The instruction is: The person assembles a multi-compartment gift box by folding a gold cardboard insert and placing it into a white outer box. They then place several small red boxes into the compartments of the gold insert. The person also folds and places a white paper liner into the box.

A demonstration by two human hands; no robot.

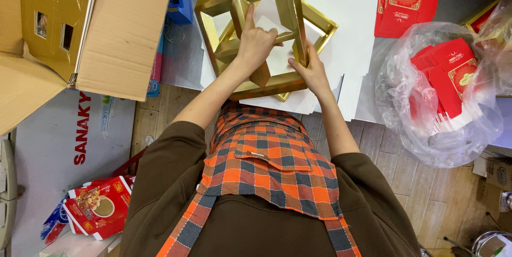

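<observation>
Nearest the camera, below both hands, is the person's own brown top and an orange, grey and blue checked apron (269, 155). Down to the left of the hands, near the picture's lower corner, lies a small heap of red printed packets (98, 209) with a food picture on them, resting by a white sheet with red lettering (64, 139).

The left hand (256, 43) is curled around an inner bar of a gold cardboard frame insert (266, 17), forefinger stretched straight up along the bar and the other fingers folded over it. The right hand (309, 70) pinches the insert's lower right edge, fingers partly closed with the thumb pressed on the gold face. The insert is a tilted, shiny piece with square window cut-outs, held up between the two hands just above a second gold frame (320, 25) that lies flat beneath it.

Both frames sit over a spread of white flat card sheets (341, 1) directly under and beyond the hands. Well to the right of the right hand, a clear plastic bag (442, 102) bulges with red envelopes bearing gold decoration (450, 73), and further off, up to the right, more red envelopes (405, 1) are fanned on the surface. To the left of the left hand stands an open brown carton (106, 27) with more gold cut-out inserts (50, 11) stacked inside; a blue box (182, 1) shows just past it.

Under everything runs a pale wooden plank floor (416, 182).
</observation>
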